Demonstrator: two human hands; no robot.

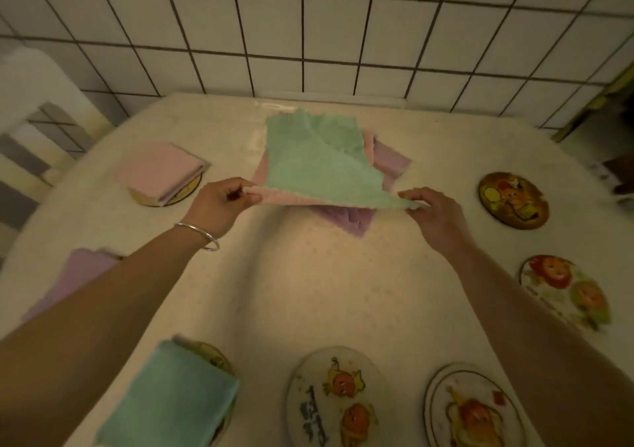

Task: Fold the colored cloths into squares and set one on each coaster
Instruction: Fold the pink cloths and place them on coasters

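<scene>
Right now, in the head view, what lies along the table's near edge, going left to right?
Folded green cloth on a mostly covered coaster → bare coaster with two orange figures → bare coaster with one orange figure. Both hands are farther back, holding up another cloth.

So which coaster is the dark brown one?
Start at the tiled wall and come down to the table's right side. Of the four bare coasters, it is the farthest one, just past the right hand. The others are pale; this one is dark brown.
</scene>
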